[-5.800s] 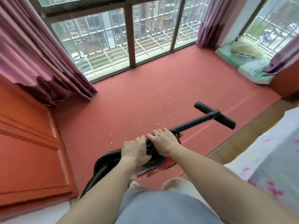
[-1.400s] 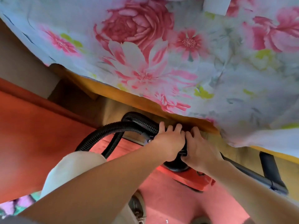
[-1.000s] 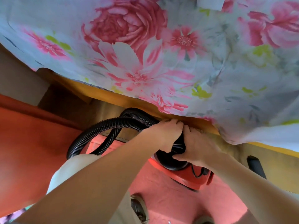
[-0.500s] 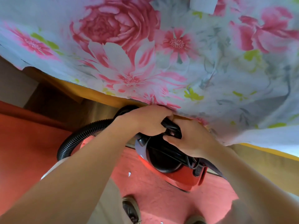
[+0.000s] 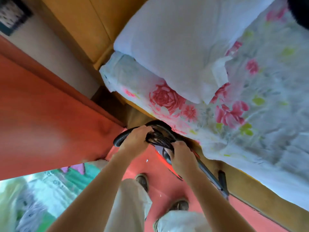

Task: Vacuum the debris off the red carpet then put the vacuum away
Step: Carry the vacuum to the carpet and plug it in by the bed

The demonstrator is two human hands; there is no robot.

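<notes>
The red and black vacuum (image 5: 163,155) is beside the bed's wooden side, over the red carpet (image 5: 150,171). My left hand (image 5: 137,139) grips the bundle of black ribbed hose (image 5: 118,139) and cord on top of it. My right hand (image 5: 180,154) grips the vacuum's body at its top. The grey wand (image 5: 209,173) runs down to the right along the bed frame and ends at the black floor head (image 5: 222,180). A few white specks (image 5: 147,160) lie on the carpet near my feet.
The bed with a floral sheet (image 5: 234,123) and white pillow (image 5: 175,47) fills the right. An orange-red cabinet (image 5: 41,114) stands at the left, leaving a narrow gap. My shoes (image 5: 142,180) stand on the carpet. A green patterned cushion (image 5: 41,190) lies at the lower left.
My head has risen, so more of the bed and the pillow shows. The vacuum sits lower and farther from me beside the bed frame. Both hands keep their hold.
</notes>
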